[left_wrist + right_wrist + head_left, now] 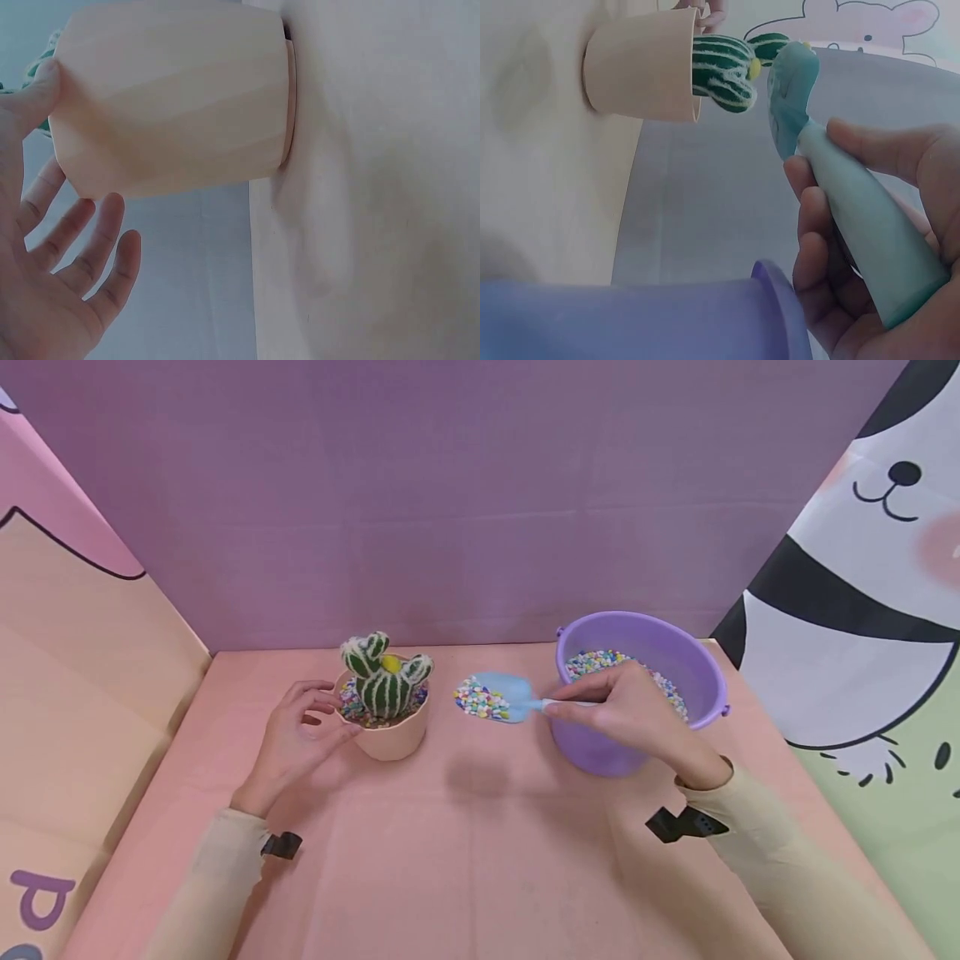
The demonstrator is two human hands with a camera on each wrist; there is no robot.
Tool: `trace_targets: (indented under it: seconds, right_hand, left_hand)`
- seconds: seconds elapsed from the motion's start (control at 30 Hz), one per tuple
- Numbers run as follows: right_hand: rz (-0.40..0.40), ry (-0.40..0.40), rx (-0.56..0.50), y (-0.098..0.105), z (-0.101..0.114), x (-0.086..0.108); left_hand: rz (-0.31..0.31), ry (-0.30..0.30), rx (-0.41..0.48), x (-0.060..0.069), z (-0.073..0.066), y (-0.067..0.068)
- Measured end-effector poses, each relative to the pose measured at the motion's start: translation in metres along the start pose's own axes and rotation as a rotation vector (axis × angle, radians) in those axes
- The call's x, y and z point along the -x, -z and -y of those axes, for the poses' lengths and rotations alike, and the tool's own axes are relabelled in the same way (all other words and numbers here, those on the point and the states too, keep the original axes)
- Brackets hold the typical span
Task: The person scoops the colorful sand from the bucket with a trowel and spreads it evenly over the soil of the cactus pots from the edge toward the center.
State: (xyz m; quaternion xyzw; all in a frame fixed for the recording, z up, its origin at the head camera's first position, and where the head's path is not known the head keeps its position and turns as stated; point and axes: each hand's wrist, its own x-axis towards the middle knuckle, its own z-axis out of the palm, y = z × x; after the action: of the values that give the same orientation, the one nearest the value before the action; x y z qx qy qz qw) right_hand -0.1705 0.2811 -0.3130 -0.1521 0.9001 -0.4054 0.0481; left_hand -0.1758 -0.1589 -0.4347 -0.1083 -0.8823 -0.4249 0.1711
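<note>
A potted cactus point(387, 693), green with white stripes and a yellow tuft, stands upright in a pale peach flowerpot point(392, 739) with colourful pebbles around its base. My left hand point(296, 727) is at the pot's left side, thumb and index finger at the rim, the other fingers spread and loosely bent in the left wrist view. My right hand point(626, 706) grips the handle of a light blue scoop point(517, 693), held level above the table between pot and bucket. Multicoloured pebbles point(480, 700) fill the scoop's front part.
A purple bucket point(603, 756) holding more multicoloured pebbles point(600, 662) stands at the right, beneath and behind my right hand. The table has a pink cloth point(450, 868). A purple backdrop point(465, 527) rises behind it, with printed panels on both sides.
</note>
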Motion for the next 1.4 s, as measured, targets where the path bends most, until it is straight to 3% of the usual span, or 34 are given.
trace_targets:
  seconds: [0.3, 0.47, 1.0, 1.4]
  right_hand:
    - [-0.037, 0.040, -0.028, -0.012, 0.005, -0.001]
    - [-0.018, 0.054, -0.065, -0.024, 0.006, -0.001]
    - [-0.014, 0.041, -0.053, -0.050, 0.007, -0.013]
    - [-0.041, 0.050, -0.007, -0.054, 0.010, -0.020]
  left_hand:
    - [-0.036, -0.004, -0.009, 0.004, -0.007, -0.008]
    - [-0.047, -0.009, -0.028, 0.006, -0.008, -0.009]
    - [-0.064, -0.037, -0.028, 0.005, -0.008, -0.011]
    - [-0.065, -0.058, -0.044, 0.006, -0.010, -0.013]
